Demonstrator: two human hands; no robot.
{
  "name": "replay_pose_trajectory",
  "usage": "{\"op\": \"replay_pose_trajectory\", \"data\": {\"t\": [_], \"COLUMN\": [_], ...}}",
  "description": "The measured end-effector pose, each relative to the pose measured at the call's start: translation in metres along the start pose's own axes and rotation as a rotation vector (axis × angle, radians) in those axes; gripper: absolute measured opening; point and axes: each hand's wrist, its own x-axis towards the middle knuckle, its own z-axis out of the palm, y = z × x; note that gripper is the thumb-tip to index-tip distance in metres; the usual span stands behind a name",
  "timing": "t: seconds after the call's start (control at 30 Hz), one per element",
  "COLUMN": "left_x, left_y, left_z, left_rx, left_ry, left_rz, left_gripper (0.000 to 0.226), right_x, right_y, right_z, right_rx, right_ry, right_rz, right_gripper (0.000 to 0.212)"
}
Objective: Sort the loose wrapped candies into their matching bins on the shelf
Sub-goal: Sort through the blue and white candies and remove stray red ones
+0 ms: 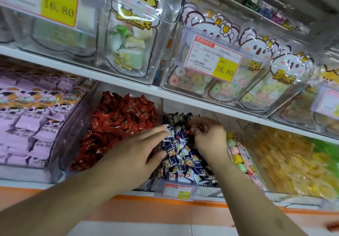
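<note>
Down at the middle of the lower shelf, both your hands are in the bin of blue-and-white candies (180, 159). Your right hand (207, 136) sits toward two o'clock of that pile with its fingers curled in a narrow pinch around a small red-wrapped candy (188, 132), which looks like a stray from the red candy bin (117, 127) at nine o'clock. Your left hand (141, 151) lies flat across the divider between the two bins, fingers straight and close together, its fingertips (165, 128) touching the blue wrappers; it holds nothing that I can see.

The likeliest slip is the pinch itself. Glossy twisted wrappers probably slide easily, and you seem to have only an edge of the red piece, so a quick lift could drop it back among the blue ones, where it would be hard to find again. Check too that you have one candy only: blue wrappers lie touching your right fingers, and one could ride along and land in the wrong bin.

Your route to nine o'clock runs over your own left hand and the clear divider. Catching either could knock the candy loose or flick blue pieces over the wall into the red pile. Your left palm, if it presses or sweeps, could do the same. The price tag (176, 192) at six o'clock hangs just below the bin front; a dragging forearm may unclip it.
</note>
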Motion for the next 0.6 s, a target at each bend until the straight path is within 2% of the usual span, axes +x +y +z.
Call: {"op": "replay_pose_trajectory", "data": {"t": [0.13, 0.23, 0.33, 0.43, 0.47, 0.53, 0.6], "left_x": [0.000, 0.001, 0.001, -0.001, -0.002, -0.003, -0.004], "left_y": [0.005, 0.016, 0.026, 0.021, 0.016, 0.008, 0.007], "left_z": [-0.002, -0.008, -0.018, -0.026, -0.028, -0.031, -0.030], "left_rx": [-0.047, -0.131, -0.265, -0.169, -0.113, -0.021, 0.012], "left_ry": [0.044, 0.155, 0.229, 0.321, 0.343, 0.329, 0.238], "left_rz": [-0.019, -0.062, -0.109, -0.144, -0.165, -0.196, -0.179], "left_gripper": [0.062, 0.060, 0.032, 0.013, 0.015, 0.033, 0.050], "right_x": [-0.031, -0.061, -0.076, -0.067, -0.061, -0.047, -0.036], "right_y": [-0.035, -0.065, -0.081, -0.081, -0.074, -0.056, -0.040], "right_z": [-0.022, -0.031, -0.027, -0.024, -0.022, -0.018, -0.015], "right_rx": [0.331, 0.623, 0.740, 0.696, 0.596, 0.339, 0.183], "right_ry": [-0.046, -0.163, -0.293, -0.247, -0.208, -0.146, -0.145], "right_rz": [0.041, 0.073, 0.039, 0.041, 0.029, -0.010, -0.032], "right_gripper": [0.021, 0.019, 0.018, 0.019, 0.021, 0.023, 0.027]}}
